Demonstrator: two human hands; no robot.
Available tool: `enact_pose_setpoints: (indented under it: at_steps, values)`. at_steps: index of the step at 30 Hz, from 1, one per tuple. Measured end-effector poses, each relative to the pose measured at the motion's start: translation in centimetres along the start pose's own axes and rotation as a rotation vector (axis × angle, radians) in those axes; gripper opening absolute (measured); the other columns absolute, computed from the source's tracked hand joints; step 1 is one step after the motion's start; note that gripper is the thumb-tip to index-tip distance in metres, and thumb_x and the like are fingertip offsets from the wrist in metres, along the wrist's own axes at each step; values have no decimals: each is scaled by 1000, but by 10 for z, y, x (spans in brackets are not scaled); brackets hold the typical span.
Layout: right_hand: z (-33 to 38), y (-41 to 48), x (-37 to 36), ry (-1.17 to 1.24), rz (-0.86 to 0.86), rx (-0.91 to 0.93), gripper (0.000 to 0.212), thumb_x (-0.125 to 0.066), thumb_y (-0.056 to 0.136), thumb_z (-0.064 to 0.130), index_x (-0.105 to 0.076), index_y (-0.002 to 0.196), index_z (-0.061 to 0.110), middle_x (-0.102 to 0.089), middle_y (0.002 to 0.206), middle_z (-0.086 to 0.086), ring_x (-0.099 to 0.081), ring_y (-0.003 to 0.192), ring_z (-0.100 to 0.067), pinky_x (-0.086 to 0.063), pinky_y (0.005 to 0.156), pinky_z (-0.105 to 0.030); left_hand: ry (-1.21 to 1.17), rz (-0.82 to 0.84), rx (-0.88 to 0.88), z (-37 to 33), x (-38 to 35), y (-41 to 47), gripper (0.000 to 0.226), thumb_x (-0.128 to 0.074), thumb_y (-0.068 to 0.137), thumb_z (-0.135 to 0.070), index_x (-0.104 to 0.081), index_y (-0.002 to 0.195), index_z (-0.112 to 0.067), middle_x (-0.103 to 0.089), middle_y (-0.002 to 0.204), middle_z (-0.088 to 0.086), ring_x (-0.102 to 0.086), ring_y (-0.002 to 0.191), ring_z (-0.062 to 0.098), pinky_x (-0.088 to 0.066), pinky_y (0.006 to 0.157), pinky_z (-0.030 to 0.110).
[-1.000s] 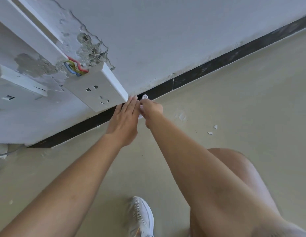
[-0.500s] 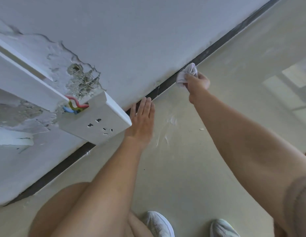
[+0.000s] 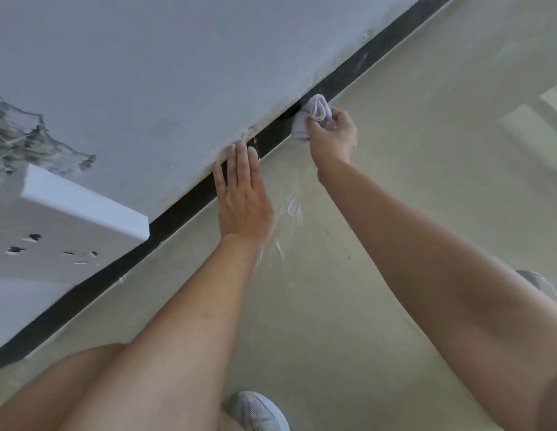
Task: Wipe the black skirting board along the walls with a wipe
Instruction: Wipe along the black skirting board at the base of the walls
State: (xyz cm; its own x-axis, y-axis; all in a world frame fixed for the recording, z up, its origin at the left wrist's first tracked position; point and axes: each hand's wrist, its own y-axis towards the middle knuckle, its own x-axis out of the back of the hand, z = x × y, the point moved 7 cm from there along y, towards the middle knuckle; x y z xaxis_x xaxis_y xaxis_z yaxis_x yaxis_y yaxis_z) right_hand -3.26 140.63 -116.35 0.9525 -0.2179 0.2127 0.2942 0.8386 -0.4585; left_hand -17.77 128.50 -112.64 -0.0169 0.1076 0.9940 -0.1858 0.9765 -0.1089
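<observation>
A person's right hand (image 3: 331,135) bunches a soft, crumpled white wipe (image 3: 311,119) against the smooth black skirting board (image 3: 190,208) at the foot of a chalky wall (image 3: 177,73). The light, limp cloth looks best gripped as a wad. The left hand (image 3: 244,197), fingers straight, rests flat against the board nearby.

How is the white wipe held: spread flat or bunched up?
Bunched up: the white cloth wipe shows rolled folds, gripped by the right hand against the black skirting board.
</observation>
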Motion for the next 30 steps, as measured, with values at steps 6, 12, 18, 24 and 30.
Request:
enact_pose_setpoints:
  at_steps: [6, 12, 18, 24, 30]
  values:
    - [-23, -28, -42, -136, 252, 63, 14, -74, 82, 26, -67, 93, 22, -69, 102, -1, -65, 84, -11, -43, 60, -13, -61, -185, -45, 5, 2, -2, 70, -41, 79, -7, -25, 147, 4, -22, 156, 18, -15, 147, 28, -14, 119, 48]
    - [-50, -73, -84, -277, 731, 141, 16, -80, 79, 28, -74, 89, 18, -75, 80, 2, -71, 79, -14, -60, 73, -31, 34, -221, 95, 34, -8, -46, 67, -47, 79, -2, -32, 144, 3, -21, 156, 20, -15, 147, 30, -12, 119, 51]
    - [-4, 10, -30, -77, 453, 47, 18, -77, 82, 18, -73, 100, 17, -73, 87, 6, -71, 81, -6, -60, 70, -20, -81, 49, 290, 21, -48, -76, 51, -42, 89, -14, -44, 139, -6, -27, 155, 15, -21, 144, 28, -22, 116, 46]
    - [31, 70, 23, 122, 99, 140, 17, -63, 88, 12, -63, 105, 16, -63, 109, -2, -65, 74, 2, -55, 68, -14, -111, 177, 258, -10, -65, -61, 47, -29, 101, -30, -38, 143, -12, -24, 156, 11, -26, 142, 26, -24, 113, 43]
    - [-1, -7, -41, -244, 613, 75, 38, -74, 79, 6, -66, 115, 15, -67, 104, -3, -64, 80, -9, -58, 66, -25, -116, 291, 261, -12, -70, -71, 49, -29, 101, -34, -34, 146, -16, -22, 158, 6, -21, 144, 21, -25, 114, 39]
